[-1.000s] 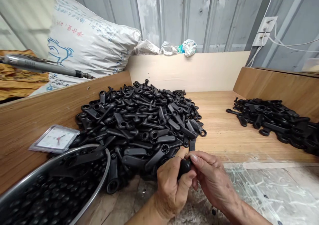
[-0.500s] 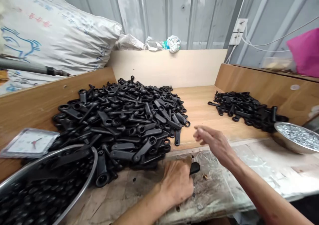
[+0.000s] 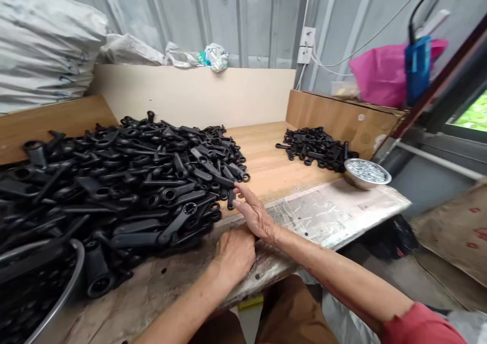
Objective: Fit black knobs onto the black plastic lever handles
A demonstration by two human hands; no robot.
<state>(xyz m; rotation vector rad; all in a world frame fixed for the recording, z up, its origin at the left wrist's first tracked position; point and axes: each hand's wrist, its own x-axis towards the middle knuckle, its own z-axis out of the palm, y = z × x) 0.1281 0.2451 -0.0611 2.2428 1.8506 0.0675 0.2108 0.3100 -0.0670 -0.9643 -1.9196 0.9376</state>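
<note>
The right hand (image 3: 254, 213) is loosely spread and holds nothing that shows, its fingertips at the edge of a large heap of black handles (image 3: 152, 181); whether they touch the handle (image 3: 231, 199) lying just there, I cannot tell. The left hand (image 3: 236, 252) is curled low over the worn front of the bench (image 3: 323, 209), just beside and partly under the right wrist; its fingers are hidden, so I cannot tell what it grips. The heap spreads leftward from the hands, over the wood. At its near left corner stands a metal basin (image 3: 81, 268) with dark pieces inside. Beyond the right hand, well apart from the heap, a smaller pile of black handles (image 3: 315, 147) lies by a wooden side board (image 3: 335, 113), with a steel bowl (image 3: 357, 183) of small shiny pieces next to it. A cream board (image 3: 198, 93) closes the back, crumpled bags (image 3: 217, 58) along its top. A white sack (image 3: 45, 44) leans at left; a pink bag (image 3: 380, 75) and a blue container (image 3: 417, 70) sit at right.
</note>
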